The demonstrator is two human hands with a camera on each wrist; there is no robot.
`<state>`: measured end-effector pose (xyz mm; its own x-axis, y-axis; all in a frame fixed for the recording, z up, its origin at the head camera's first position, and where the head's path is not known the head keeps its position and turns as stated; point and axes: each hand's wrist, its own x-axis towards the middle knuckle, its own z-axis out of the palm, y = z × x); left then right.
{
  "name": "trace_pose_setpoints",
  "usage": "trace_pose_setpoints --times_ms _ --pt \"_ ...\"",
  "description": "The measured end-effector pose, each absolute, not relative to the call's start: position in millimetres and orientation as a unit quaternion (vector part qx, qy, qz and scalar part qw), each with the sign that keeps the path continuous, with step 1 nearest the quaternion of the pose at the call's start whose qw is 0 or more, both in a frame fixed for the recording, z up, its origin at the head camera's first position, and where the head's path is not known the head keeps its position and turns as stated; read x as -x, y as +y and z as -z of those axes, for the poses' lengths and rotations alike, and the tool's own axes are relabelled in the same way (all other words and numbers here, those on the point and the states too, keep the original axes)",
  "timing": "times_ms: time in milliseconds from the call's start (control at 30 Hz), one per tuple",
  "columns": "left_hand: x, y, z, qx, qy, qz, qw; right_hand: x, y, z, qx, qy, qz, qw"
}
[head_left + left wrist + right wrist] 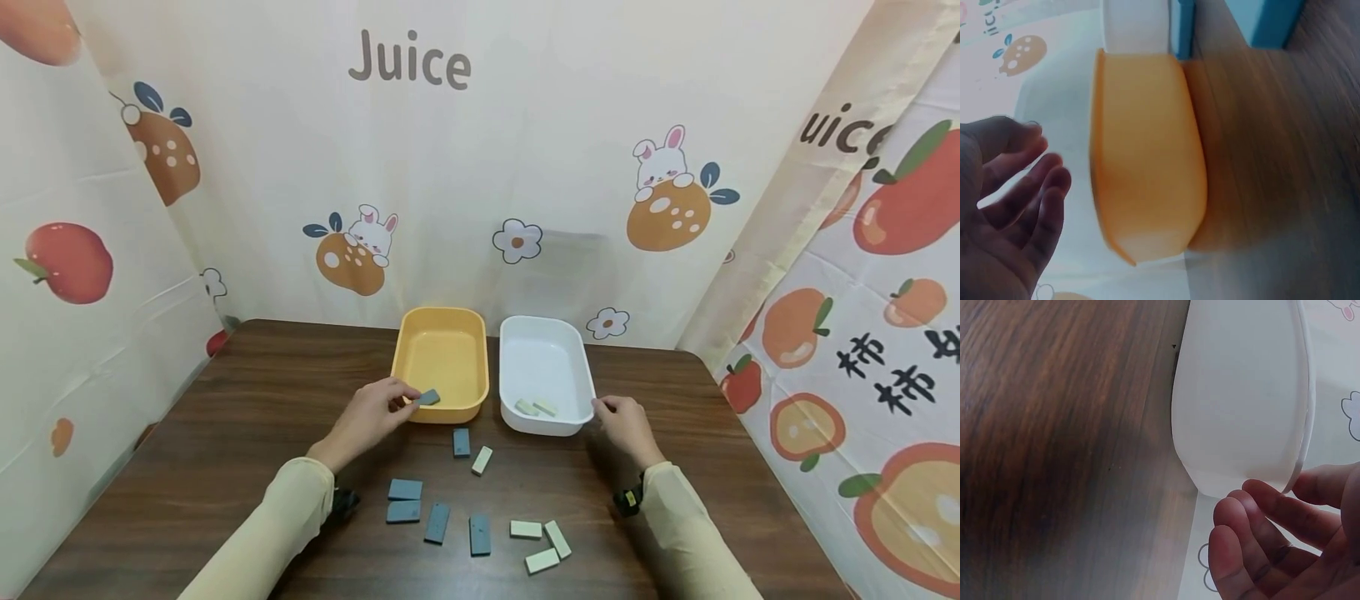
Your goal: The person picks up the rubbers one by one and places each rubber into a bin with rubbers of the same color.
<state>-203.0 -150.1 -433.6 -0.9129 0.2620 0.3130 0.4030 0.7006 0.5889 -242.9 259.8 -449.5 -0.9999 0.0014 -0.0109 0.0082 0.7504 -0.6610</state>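
Observation:
My left hand (pixel 384 406) is at the front left corner of the yellow tray (pixel 411 350), with a blue-grey block (pixel 428 397) right at its fingertips, over the tray. In the left wrist view the fingers (pixel 1047 206) are loosely bent with a gap to the thumb, and no block shows between them. My right hand (pixel 624 423) pinches the front right rim of the white tray (pixel 583 367), as the right wrist view shows, thumb and forefinger on either side of the edge. Two pale green blocks (pixel 545 408) lie inside the white tray.
A blue block (pixel 461 442) and a pale green block (pixel 482 461) lie before the trays. Nearer are several blue blocks (pixel 437 523) and, to their right, three pale green blocks (pixel 526 529). A printed curtain (pixel 450 167) hangs behind the wooden table (pixel 315 358).

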Motion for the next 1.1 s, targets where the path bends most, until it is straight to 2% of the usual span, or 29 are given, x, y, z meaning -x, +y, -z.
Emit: trace_pose_setpoints --times_ms 100,300,400,667,1100 --pt "199.2 -150.3 431.0 0.202 -0.914 0.344 0.072 242.8 259.5 449.3 -0.005 0.937 0.35 0.007" --pt "191.5 -150.1 430.6 0.242 -0.919 0.307 -0.053 242.2 259.7 449.8 -0.011 0.938 0.347 0.009" --pt "188.2 -149.3 431.9 0.265 -0.916 0.287 -0.096 242.3 259.7 450.4 -0.01 0.938 0.347 0.007" --pt "180.2 -147.6 436.7 0.274 -0.913 0.261 -0.154 242.5 259.2 449.9 -0.01 0.938 0.347 0.003" --pt "174.3 -153.0 446.3 0.29 -0.905 0.237 -0.199 242.2 259.1 449.7 -0.012 0.938 0.346 0.005"
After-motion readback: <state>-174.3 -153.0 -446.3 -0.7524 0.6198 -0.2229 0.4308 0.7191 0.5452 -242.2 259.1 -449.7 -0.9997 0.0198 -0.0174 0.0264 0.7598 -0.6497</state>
